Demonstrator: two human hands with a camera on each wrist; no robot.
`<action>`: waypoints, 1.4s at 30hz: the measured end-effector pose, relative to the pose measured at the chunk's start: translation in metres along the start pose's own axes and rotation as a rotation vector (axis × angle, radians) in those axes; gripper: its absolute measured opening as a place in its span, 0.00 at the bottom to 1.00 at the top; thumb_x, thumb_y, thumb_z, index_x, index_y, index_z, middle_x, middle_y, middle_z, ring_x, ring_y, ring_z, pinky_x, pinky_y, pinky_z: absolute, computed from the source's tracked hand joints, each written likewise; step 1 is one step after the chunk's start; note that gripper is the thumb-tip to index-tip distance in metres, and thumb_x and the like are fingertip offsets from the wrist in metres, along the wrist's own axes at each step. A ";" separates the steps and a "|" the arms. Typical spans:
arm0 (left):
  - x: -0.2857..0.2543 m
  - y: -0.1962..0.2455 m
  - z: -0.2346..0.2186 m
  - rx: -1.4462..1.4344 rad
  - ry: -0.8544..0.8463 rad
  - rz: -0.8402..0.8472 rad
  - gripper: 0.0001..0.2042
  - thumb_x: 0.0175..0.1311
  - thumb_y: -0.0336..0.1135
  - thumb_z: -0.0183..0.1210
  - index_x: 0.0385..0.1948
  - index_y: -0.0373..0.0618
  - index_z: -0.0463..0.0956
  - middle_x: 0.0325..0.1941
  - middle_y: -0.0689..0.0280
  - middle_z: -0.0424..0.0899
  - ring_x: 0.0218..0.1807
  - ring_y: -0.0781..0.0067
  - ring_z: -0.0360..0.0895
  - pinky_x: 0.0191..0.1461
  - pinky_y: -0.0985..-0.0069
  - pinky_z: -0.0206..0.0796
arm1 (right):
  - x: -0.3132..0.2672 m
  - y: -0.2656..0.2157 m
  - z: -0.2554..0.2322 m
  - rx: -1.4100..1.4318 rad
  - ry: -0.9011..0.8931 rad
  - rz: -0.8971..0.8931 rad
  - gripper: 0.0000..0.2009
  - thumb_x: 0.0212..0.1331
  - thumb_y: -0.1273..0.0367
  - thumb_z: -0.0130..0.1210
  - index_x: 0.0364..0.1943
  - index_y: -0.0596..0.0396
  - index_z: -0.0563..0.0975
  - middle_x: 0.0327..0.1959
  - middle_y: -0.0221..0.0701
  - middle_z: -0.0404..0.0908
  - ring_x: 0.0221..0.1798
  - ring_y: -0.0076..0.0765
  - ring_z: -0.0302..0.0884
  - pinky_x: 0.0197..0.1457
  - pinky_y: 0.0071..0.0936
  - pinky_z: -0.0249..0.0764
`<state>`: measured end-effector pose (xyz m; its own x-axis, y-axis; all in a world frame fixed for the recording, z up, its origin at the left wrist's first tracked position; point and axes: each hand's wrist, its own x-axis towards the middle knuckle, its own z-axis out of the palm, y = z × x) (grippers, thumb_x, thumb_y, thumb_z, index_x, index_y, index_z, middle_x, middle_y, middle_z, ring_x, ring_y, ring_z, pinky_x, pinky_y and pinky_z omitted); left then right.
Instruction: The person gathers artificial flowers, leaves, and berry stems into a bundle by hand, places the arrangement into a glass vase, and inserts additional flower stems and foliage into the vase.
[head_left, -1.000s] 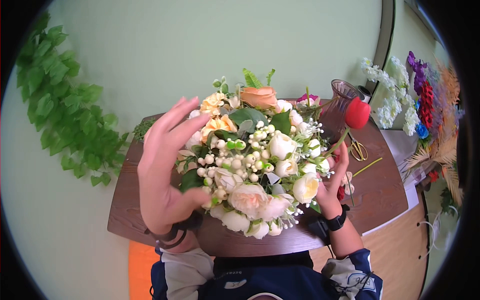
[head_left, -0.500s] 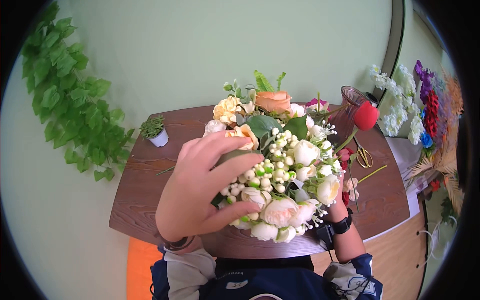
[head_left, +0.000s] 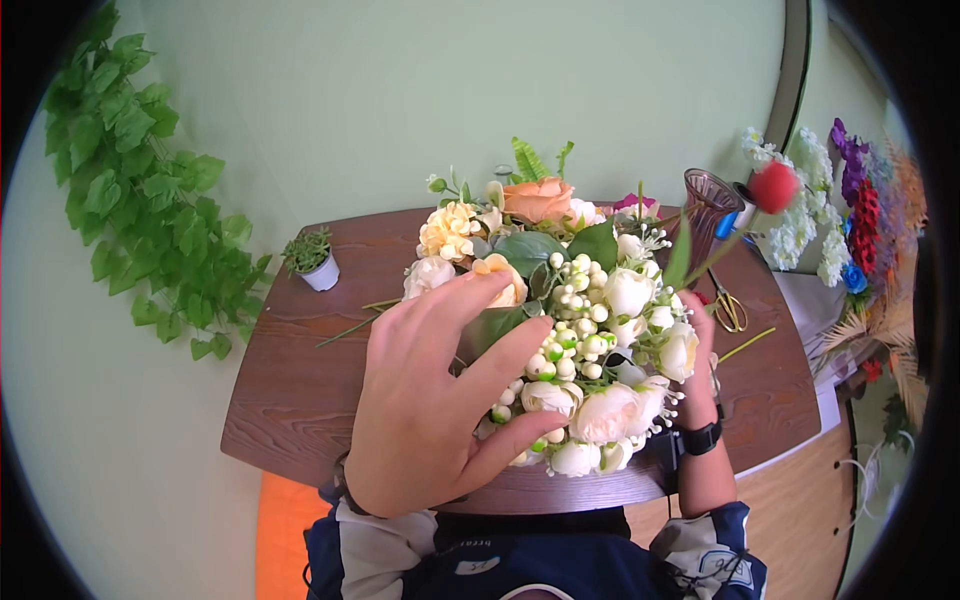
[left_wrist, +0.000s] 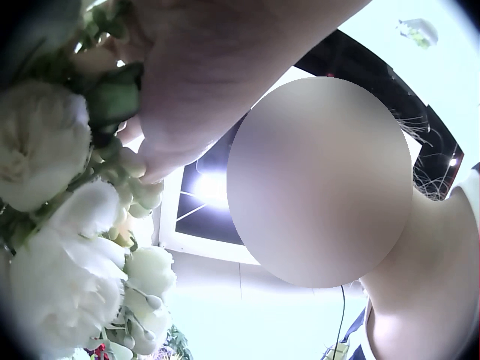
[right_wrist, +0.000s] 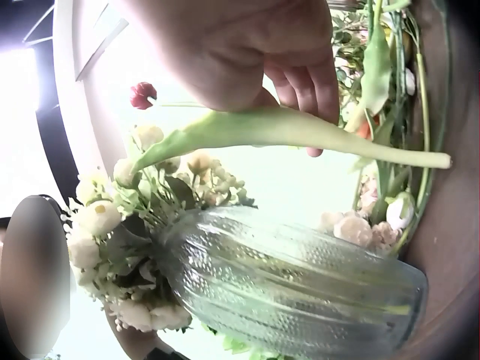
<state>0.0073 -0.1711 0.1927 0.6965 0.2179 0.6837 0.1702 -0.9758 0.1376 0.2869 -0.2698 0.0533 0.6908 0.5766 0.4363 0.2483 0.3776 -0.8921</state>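
A bouquet of white and peach artificial flowers (head_left: pixel 610 410) stands at the middle of the table in a ridged clear glass vase (right_wrist: pixel 300 277). My left hand (head_left: pixel 430 390) lies over the bouquet's left side, its fingers spread and resting among the cream berries (head_left: pixel 575 350). My right hand (right_wrist: pixel 255 60), to the right of the vase, pinches a red tulip (head_left: pixel 773 187) by its stem. Its long green leaf (right_wrist: pixel 247 129) and cut stem end show in the right wrist view. White blooms (left_wrist: pixel 67 277) fill the left of the left wrist view, close beside the hand.
Behind the tulip stands a tinted glass vase (head_left: pixel 712 200); gold-handled scissors (head_left: pixel 731 312) lie before it. A small potted plant (head_left: pixel 318 265) sits at the table's back left. Loose flower stems (right_wrist: pixel 424 150) lie on the table. Colourful artificial flowers (head_left: pixel 862 220) stand along the right side.
My left hand has come from beside the bouquet to rest on its left part. The tulip head has moved up and to the right. The bouquet appears slightly farther right.
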 end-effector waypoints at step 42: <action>-0.003 0.000 -0.006 -0.026 -0.094 0.027 0.27 0.48 0.53 0.63 0.50 0.50 0.77 0.56 0.51 0.70 0.58 0.48 0.67 0.59 0.57 0.57 | 0.069 -0.150 0.101 -0.378 -0.906 -0.239 0.08 0.51 0.77 0.59 0.37 0.59 0.80 0.28 0.29 0.83 0.31 0.19 0.76 0.39 0.22 0.73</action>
<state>0.0010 -0.1721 0.1944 0.7632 0.1913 0.6172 0.1332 -0.9812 0.1395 0.2291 -0.2133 0.2291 -0.1428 0.9081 0.3936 0.6200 0.3920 -0.6796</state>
